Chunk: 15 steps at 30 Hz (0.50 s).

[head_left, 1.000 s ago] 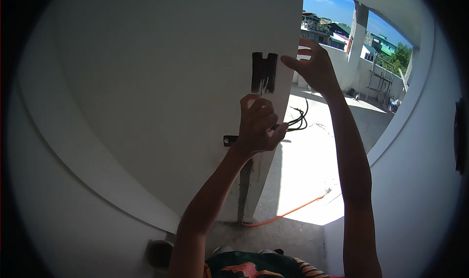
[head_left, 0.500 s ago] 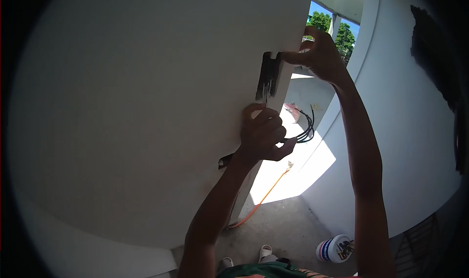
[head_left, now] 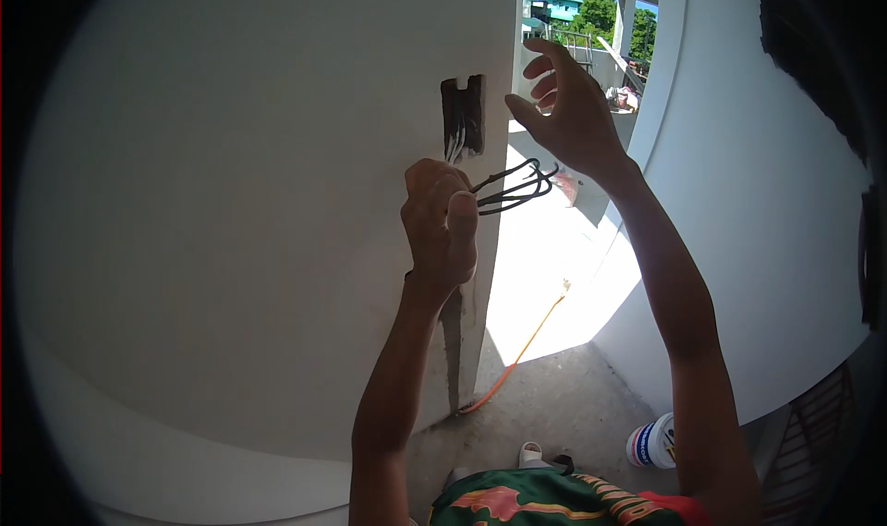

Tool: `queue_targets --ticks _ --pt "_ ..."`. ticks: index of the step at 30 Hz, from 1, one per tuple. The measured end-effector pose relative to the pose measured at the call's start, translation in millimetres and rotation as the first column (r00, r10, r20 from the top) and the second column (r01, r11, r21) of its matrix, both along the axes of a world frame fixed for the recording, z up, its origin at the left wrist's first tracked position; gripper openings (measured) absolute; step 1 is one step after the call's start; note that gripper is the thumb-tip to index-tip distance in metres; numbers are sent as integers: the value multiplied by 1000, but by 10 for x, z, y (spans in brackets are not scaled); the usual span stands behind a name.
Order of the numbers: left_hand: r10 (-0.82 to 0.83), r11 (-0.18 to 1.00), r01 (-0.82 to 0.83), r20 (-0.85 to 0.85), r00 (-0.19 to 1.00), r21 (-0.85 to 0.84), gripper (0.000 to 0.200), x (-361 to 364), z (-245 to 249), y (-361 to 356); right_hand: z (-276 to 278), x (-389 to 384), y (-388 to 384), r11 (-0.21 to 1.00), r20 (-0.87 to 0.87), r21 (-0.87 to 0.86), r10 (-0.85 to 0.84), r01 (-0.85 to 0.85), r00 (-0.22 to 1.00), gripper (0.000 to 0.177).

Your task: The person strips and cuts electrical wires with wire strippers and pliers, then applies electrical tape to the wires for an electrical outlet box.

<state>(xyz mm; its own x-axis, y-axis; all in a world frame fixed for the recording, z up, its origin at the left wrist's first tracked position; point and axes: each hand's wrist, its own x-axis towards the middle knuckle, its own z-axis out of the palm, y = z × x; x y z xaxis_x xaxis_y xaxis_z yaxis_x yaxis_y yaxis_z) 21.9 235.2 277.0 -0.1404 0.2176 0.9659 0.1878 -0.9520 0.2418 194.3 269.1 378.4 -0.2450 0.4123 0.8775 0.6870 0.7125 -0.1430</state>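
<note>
The left hand (head_left: 439,226) was clenched around wires (head_left: 506,198) below the dark recess (head_left: 463,115), apparently to keep them bunched, while the right hand (head_left: 568,110), loosely open and empty, hung beside the wall's edge (head_left: 513,64).

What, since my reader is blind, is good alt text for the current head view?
A person's left hand grips dark wires below a recess in a pale wall; the right hand, open, is raised near the wall's edge. An orange cord lies on the floor.
</note>
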Motion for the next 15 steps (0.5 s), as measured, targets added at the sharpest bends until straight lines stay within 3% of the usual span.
queue_targets --ticks 1,4,7,10,14,15 --pt "13 994 -11 14 1000 -105 67 -95 131 -122 -125 36 -173 999 -52 -16 -31 30 998 49" --pt "-73 972 55 -72 995 -227 68 -380 604 -240 -438 27 -314 868 123 -473 236 -152 964 43" --pt "-98 965 47 -188 977 -260 65 -457 879 -173 -366 -159 -291 839 306 -542 139 52 942 43" --pt "-72 954 -15 -279 958 -300 63 -424 1039 -173 -447 -288 -161 890 418 -446 112 97 901 45" --pt "-120 943 51 -192 974 -329 64 -495 1034 -87 -236 -166 -216 868 279 -497 176 -15 944 43" --pt "-117 944 47 -196 974 -326 64 -494 1055 -90 -292 -163 -117 890 329 -456 181 -12 927 44"
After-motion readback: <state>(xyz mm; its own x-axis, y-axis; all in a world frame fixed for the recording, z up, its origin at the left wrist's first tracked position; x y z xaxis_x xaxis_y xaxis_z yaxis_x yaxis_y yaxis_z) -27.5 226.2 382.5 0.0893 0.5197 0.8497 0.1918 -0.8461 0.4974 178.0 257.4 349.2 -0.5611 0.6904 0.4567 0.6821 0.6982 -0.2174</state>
